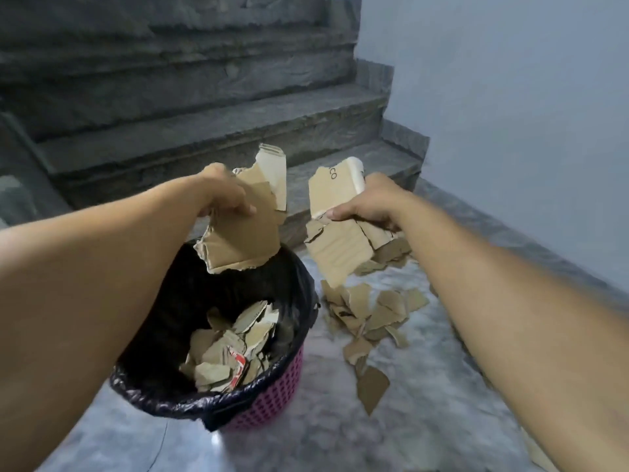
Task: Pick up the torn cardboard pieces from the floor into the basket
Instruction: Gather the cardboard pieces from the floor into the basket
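While both hands grip torn cardboard, left hand [226,192] holds its pieces above the pink basket [272,400]; right hand [369,206] clutches more at 3 o'clock; scraps [371,315] litter the floor [425,420].

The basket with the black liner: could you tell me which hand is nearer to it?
Left. The left hand holds cardboard right above the basket opening; the right hand holds its pieces off to the basket's right, above the floor.

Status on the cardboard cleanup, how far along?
Partway. Done: the basket already holds a layer of torn pieces. In hand: the left hand and right hand each grip a bunch, the left one above the basket. Left: a scatter of scraps on the floor.
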Action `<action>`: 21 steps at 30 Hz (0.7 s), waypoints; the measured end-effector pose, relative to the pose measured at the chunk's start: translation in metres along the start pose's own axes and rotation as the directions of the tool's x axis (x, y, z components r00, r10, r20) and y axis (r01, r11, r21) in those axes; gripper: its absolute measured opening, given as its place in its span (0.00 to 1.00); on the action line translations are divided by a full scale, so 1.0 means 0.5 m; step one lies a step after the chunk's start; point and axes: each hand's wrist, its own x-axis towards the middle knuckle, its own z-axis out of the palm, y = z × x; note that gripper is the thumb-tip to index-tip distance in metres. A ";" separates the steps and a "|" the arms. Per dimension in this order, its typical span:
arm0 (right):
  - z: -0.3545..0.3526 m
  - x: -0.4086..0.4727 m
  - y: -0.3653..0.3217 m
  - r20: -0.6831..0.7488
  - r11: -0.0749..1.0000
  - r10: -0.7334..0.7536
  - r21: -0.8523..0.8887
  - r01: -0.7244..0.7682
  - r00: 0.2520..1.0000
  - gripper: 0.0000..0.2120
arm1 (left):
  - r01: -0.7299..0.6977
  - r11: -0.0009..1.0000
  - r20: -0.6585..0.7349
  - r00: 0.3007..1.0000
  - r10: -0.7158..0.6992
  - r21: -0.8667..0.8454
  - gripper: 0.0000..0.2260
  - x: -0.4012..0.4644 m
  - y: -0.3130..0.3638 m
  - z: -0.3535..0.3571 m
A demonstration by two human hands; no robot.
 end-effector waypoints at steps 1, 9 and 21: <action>0.027 -0.014 -0.023 0.018 1.000 -0.003 -0.003 0.003 1.000 0.37 | 0.024 0.999 0.003 1.000 -0.024 0.039 0.28 -0.017 -0.029 -0.013; 0.253 -0.081 -0.082 0.010 0.998 0.015 -0.060 -0.014 1.000 0.39 | 0.136 0.978 0.056 0.990 -0.129 -0.156 0.28 -0.087 -0.245 0.026; 0.301 -0.089 0.018 0.036 0.920 0.247 -0.322 -0.223 0.968 0.06 | 0.087 0.943 -0.184 0.983 -0.028 0.322 0.20 -0.094 -0.425 0.075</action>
